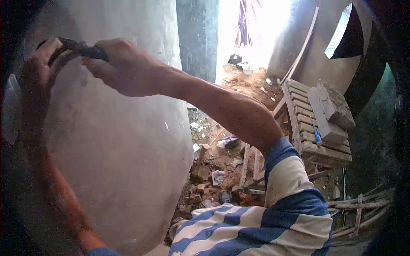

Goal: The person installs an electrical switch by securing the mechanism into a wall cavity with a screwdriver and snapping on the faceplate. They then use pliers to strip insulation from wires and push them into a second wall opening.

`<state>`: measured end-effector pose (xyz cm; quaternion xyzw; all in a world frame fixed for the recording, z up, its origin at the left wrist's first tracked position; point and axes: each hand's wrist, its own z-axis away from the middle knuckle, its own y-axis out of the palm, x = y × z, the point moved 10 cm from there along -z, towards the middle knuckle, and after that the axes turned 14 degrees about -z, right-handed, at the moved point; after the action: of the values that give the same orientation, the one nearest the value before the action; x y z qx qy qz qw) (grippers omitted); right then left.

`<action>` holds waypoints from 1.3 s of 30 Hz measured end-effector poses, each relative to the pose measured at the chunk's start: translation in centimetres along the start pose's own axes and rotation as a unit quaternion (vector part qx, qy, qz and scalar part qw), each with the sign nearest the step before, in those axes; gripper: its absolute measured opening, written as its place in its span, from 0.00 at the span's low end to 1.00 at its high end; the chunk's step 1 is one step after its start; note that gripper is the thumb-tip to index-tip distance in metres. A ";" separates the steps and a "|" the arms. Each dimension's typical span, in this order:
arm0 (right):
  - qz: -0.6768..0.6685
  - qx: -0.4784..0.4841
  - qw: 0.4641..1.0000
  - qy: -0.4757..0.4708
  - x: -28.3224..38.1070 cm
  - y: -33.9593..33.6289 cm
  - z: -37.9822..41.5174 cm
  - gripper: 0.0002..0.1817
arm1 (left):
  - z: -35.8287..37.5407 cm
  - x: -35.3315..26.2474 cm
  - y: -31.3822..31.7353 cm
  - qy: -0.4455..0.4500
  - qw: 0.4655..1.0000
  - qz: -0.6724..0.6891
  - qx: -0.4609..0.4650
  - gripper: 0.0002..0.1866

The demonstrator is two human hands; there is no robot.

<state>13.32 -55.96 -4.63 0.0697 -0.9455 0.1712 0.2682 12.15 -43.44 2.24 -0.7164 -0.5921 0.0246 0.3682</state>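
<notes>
My right hand [128, 68] reaches across to the upper left, its fingers wrapped round the end of a dark tool [94, 52]. At the tool's other end, by the left edge of view, is my left hand [42, 57], its fingers curled round it. Both hands are raised in front of a grey plastered wall [124, 149]. The tool's exact shape is hard to make out, and shadow darkens my left hand and forearm.
A slatted wooden platform [301, 115] at the right bears grey blocks [326, 113] and a blue item [317, 136]. Rubble and broken bricks [194, 199] cover the ground. Wooden poles [358, 207] stand at the lower right, and a bright opening [265, 25] lies ahead.
</notes>
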 end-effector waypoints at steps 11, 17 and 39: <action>0.030 0.137 0.989 0.050 -0.6 -0.5 -0.9 0.17 | 0.3 0.4 0.3 0.014 0.993 0.053 -0.103 0.28; -0.066 0.000 0.998 -0.018 -2.6 0.2 -0.2 0.16 | 0.2 3.2 2.1 0.007 0.999 -0.026 -0.041 0.17; 0.075 -0.386 0.893 0.220 -19.3 -11.5 35.4 0.22 | 2.1 -2.1 -2.4 0.071 0.972 0.075 -0.213 0.16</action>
<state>15.11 -78.73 -39.78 -0.1502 -0.8563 -0.1766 0.4615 8.54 -44.11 1.19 -0.8209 -0.5003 -0.1255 0.2452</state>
